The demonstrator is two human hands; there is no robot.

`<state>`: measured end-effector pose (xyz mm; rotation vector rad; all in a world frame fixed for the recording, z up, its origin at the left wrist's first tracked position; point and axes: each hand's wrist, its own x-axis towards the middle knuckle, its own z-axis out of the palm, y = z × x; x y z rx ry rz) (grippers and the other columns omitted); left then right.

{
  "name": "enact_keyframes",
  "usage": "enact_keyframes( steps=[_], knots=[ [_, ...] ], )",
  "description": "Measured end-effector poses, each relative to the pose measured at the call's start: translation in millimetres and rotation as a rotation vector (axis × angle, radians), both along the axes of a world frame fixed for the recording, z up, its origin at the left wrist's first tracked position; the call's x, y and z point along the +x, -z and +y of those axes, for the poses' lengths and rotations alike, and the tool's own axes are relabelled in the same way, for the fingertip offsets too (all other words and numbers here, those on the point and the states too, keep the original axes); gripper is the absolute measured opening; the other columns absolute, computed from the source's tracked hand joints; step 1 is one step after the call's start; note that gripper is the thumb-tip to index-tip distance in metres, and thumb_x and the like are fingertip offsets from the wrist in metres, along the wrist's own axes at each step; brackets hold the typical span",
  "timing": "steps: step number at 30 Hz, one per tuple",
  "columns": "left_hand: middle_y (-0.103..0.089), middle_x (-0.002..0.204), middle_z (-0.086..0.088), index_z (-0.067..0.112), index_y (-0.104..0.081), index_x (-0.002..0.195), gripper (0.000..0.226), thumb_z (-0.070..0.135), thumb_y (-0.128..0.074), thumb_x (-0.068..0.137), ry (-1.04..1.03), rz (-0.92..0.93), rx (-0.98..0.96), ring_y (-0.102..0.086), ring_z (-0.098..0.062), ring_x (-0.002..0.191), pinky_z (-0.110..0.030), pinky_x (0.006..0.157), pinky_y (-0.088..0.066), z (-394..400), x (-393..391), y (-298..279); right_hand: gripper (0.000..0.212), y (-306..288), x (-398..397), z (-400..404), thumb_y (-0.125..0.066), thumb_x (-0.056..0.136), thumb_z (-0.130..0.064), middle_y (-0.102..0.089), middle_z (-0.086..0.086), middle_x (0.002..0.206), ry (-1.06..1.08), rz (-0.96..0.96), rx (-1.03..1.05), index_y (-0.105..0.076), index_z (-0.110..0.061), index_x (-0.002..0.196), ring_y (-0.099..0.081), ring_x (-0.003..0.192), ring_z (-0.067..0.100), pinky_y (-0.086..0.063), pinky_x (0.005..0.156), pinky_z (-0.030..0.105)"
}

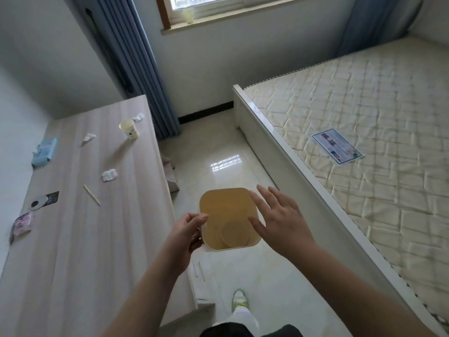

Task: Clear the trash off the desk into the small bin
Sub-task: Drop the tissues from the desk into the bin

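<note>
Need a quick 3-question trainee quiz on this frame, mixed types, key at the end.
1. True or false: the small bin stands on the desk.
2. Which hand grips the bin's rim? A) left hand B) right hand C) neither
3. Fill in: the paper cup on the desk stands ____, open end up.

Key:
1. False; it is over the floor, beside the desk.
2. A; the right hand is open above the bin.
3. upright

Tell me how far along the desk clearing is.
Barely started. The left hand grips the small yellow plastic bin, seemingly empty; the right hand is open over it. The paper cup, crumpled white tissues and wooden stick remain on the pale wooden desk.
</note>
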<state>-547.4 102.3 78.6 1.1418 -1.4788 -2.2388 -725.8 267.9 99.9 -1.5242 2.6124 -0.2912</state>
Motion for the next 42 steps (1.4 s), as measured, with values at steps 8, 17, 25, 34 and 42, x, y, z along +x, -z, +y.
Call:
enact_keyframes(
  steps=[8,17,25,34,42],
  knots=[
    [-0.046,0.053,0.007,0.006,-0.054,0.099,0.046,0.041,-0.071,0.073,-0.014,0.002,0.025,-0.044,-0.011,0.049,-0.043,0.070,-0.041,-44,-60,19,0.061,10,-63,-49,-0.018,0.095,-0.060,-0.025,-0.004,0.157,0.009,0.037,0.051,-0.018,-0.033,0.150,-0.020,0.144,0.020,-0.018,0.115,0.040],
    [-0.050,0.050,0.010,0.007,-0.053,0.098,0.057,0.046,-0.074,0.063,-0.051,-0.021,0.052,-0.045,-0.008,0.044,-0.035,0.062,-0.040,-99,-95,24,0.061,8,-104,-110,-0.020,0.095,-0.059,-0.026,-0.001,0.157,-0.021,0.094,0.064,-0.020,-0.030,0.149,-0.020,0.144,0.021,-0.015,0.116,0.038],
    [-0.053,0.053,0.010,0.007,-0.055,0.103,0.057,0.044,-0.074,0.065,-0.188,-0.050,0.023,-0.047,-0.007,0.045,-0.030,0.056,-0.036,-132,-113,23,0.063,10,-143,-167,-0.015,0.096,-0.059,-0.020,0.001,0.159,-0.128,0.141,0.052,-0.021,-0.028,0.150,-0.012,0.147,0.024,-0.002,0.116,0.039],
    [-0.057,0.089,-0.015,0.008,-0.056,0.101,0.051,0.040,-0.075,0.065,-0.442,-0.081,-0.024,-0.050,-0.028,0.080,-0.037,0.068,-0.042,-170,-175,10,0.068,18,-235,-251,-0.013,0.093,-0.063,-0.013,0.003,0.161,-0.264,0.078,-0.006,-0.023,-0.025,0.149,-0.007,0.148,0.024,-0.004,0.116,0.040],
    [-0.064,0.088,-0.012,0.010,-0.060,0.100,0.055,0.043,-0.079,0.060,-0.679,-0.059,-0.032,-0.056,-0.030,0.083,-0.045,0.078,-0.047,-185,-201,-3,0.066,17,-268,-324,-0.019,0.093,-0.063,-0.014,0.002,0.160,-0.479,-0.015,-0.003,-0.022,-0.028,0.149,-0.009,0.147,0.024,-0.010,0.117,0.041]
  ],
)
